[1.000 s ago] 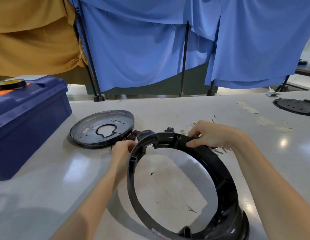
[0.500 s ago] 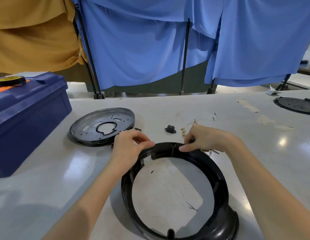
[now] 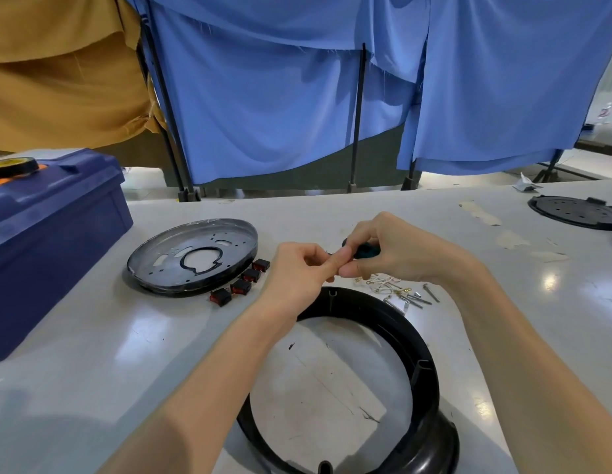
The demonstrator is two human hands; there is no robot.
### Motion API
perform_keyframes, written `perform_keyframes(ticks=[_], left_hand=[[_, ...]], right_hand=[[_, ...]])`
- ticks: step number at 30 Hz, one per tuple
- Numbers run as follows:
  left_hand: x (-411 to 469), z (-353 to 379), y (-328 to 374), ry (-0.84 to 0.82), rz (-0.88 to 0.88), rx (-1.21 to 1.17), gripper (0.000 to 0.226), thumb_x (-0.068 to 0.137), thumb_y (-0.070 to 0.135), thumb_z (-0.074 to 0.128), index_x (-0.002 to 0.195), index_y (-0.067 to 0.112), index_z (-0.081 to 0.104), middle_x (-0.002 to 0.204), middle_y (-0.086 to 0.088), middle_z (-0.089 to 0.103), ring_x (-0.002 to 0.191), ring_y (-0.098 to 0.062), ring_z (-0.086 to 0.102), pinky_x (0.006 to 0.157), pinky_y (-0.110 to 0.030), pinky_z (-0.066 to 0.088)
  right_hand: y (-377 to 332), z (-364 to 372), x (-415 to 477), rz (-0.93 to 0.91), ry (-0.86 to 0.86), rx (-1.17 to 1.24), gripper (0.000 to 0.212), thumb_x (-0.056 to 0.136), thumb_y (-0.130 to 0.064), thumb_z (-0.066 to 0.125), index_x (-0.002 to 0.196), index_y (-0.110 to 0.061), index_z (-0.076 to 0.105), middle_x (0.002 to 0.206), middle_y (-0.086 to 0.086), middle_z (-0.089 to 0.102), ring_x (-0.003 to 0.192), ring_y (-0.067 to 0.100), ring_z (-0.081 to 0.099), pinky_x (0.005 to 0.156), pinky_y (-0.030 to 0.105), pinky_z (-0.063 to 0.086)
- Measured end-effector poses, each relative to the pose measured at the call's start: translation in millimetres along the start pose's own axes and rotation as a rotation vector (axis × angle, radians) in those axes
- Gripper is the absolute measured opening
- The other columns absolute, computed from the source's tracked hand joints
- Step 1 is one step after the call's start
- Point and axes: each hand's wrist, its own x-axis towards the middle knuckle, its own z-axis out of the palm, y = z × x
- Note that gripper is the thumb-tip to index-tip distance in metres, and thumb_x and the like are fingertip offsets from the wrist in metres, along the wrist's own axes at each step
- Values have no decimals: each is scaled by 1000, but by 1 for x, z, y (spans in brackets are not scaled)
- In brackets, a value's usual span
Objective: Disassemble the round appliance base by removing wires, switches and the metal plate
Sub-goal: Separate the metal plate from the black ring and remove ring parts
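Note:
The black plastic base ring (image 3: 424, 364) lies flat on the table in front of me. Above its far rim, my right hand (image 3: 396, 251) holds a small black part (image 3: 364, 251) in curled fingers. My left hand (image 3: 297, 271) meets it, its fingertips pinching at the same part. The round metal plate (image 3: 195, 256) lies apart to the left. Several red rocker switches (image 3: 241, 285) sit in a row beside the plate. Loose wires and screws (image 3: 400, 292) lie just right of my hands.
A blue toolbox (image 3: 51, 241) stands at the left table edge with a tape roll (image 3: 10, 165) on top. Another black round base (image 3: 578, 212) sits far right. Blue and ochre curtains hang behind the table.
Both hands let go of the base ring, which now lies flat. My right hand picked up the small black part from the table and my left hand came to it.

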Motion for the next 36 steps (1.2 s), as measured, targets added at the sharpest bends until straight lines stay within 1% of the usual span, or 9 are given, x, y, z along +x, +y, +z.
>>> perform_keyframes(ticks=[6, 11, 14, 16, 19, 22, 28, 33, 36], left_hand=[[2, 4, 0, -31, 24, 69, 39, 95, 38, 54, 68, 16, 72, 55, 10, 65, 55, 4, 59, 58, -4, 43], [5, -3, -20, -33, 132, 662, 24, 94, 39, 54, 104, 24, 70, 100, 4, 67, 99, -14, 59, 94, -34, 40], [6, -12, -37, -136, 83, 915, 43, 94, 47, 50, 133, 30, 51, 130, 5, 54, 124, -18, 44, 102, -38, 25], [6, -14, -46, -207, 28, 927, 46, 94, 46, 51, 137, 28, 47, 133, 2, 54, 127, -20, 45, 103, -38, 29], [5, -14, -50, -203, 60, 948, 28, 96, 38, 50, 111, 18, 64, 105, -3, 66, 102, -25, 58, 87, -39, 46], [7, -15, -48, -182, 70, 934, 30, 98, 35, 48, 92, 9, 64, 86, -8, 63, 86, -29, 59, 75, -41, 49], [5, -15, -47, -125, 45, 860, 55, 97, 42, 48, 54, 10, 36, 57, -6, 42, 67, -36, 49, 61, -38, 38], [4, -20, -39, -19, 130, 775, 50, 99, 36, 43, 56, 11, 38, 77, -13, 66, 80, -38, 59, 66, -38, 45], [7, -25, -33, 100, 191, 653, 50, 100, 32, 45, 54, 18, 31, 54, -3, 53, 59, -24, 46, 56, -34, 36]], right_hand=[[3, -5, 0, 53, -21, -164, 10, 84, -23, 73, 75, -18, 75, 80, 5, 68, 68, 15, 63, 61, 17, 50], [38, -28, -10, 431, 13, -368, 19, 90, -23, 68, 78, -9, 70, 75, 3, 69, 63, 16, 65, 63, 28, 52], [65, -36, -21, 713, -25, -492, 25, 92, -21, 64, 72, -6, 62, 67, 4, 62, 60, 18, 62, 46, 23, 40], [79, -34, -26, 805, -38, -533, 30, 93, -20, 63, 67, -6, 55, 61, 4, 56, 51, 17, 56, 41, 21, 35], [91, -27, -27, 850, -50, -593, 40, 94, -20, 61, 59, -8, 45, 55, 4, 48, 47, 18, 44, 39, 20, 32], [97, -24, -25, 878, -44, -595, 41, 94, -23, 61, 61, -10, 40, 61, 4, 46, 66, 24, 48, 54, 26, 35], [91, -27, -24, 895, -33, -591, 43, 96, -30, 59, 63, -9, 43, 61, 4, 48, 58, 22, 48, 57, 27, 39], [59, -39, -21, 793, 94, -454, 54, 96, -48, 48, 68, -4, 64, 60, 6, 59, 44, 14, 51, 45, 25, 35], [41, -38, -20, 649, 124, -248, 61, 97, -53, 42, 68, -7, 70, 58, 6, 60, 28, 7, 41, 40, 21, 34]])
